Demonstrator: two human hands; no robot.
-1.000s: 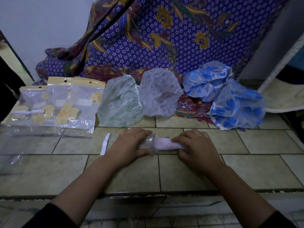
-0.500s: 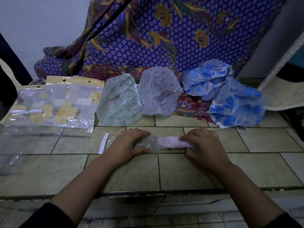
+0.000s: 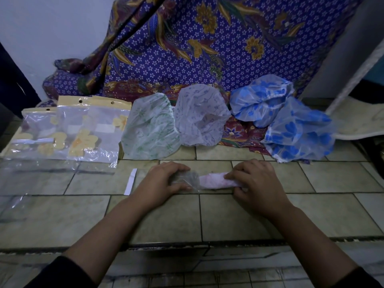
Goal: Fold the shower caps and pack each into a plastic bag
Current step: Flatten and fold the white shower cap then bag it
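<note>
On the tiles (image 3: 249,215), my left hand (image 3: 164,179) clamps the plastic bag (image 3: 187,180) so my right hand (image 3: 257,181), pinching the folded cap (image 3: 214,180), can insert it.

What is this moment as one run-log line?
step: bagging | left hand: holds clear bag | right hand: grips folded pink cap | cap: end at bag mouth

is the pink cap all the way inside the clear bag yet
No, most of the rolled pink cap lies bare outside the clear bag, between the left hand and the right hand.
</note>
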